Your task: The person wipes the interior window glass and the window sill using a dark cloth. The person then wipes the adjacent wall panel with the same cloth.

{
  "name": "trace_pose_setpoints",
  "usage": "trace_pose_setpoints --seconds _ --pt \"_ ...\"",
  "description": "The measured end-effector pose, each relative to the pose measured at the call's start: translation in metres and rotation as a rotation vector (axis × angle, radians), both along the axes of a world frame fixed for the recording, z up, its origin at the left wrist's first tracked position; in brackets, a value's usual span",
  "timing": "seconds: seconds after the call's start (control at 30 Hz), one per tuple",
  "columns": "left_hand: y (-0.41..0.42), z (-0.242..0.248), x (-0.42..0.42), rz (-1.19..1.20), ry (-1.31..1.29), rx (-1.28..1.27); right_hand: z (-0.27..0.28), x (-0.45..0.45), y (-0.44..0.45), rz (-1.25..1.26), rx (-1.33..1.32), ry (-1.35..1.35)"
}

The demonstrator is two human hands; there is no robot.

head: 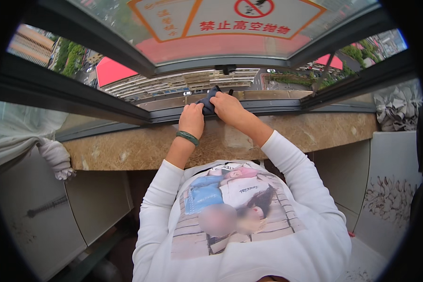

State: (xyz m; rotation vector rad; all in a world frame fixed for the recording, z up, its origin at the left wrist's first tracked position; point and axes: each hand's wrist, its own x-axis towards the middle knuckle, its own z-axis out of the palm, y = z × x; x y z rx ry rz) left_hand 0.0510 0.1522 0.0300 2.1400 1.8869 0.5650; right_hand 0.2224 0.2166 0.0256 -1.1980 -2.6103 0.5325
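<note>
My left hand, with a green bangle on its wrist, pinches the left side of a bunched dark blue cloth. My right hand grips the same cloth from the right and slightly higher up. Both hands are close together over the bottom rail of the dark window frame, just beyond the brown stone sill. A small dark handle-like piece shows above my right hand. The palms and part of the cloth are hidden by my fingers.
The window sash is tilted outward, with a dark latch at its lower edge and a strut at right. Beyond it is a long drop to buildings and a street. Tied curtains hang at left and bunched curtain fabric at right.
</note>
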Motion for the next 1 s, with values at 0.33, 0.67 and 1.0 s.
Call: trace_pose_setpoints --seconds 0.33,0.67,1.0 --pt "0.042 -0.002 0.110 -0.346 -0.013 0.027 -0.012 0.127 -0.001 -0.386 0.130 0.109" --pt "0.025 0.019 0.236 -0.495 -0.261 0.254 -0.010 0.229 -0.032 -0.670 0.364 0.359" --pt "-0.093 0.066 0.115 -0.068 -0.271 0.315 0.054 0.167 -0.116 -0.242 -0.192 0.549"
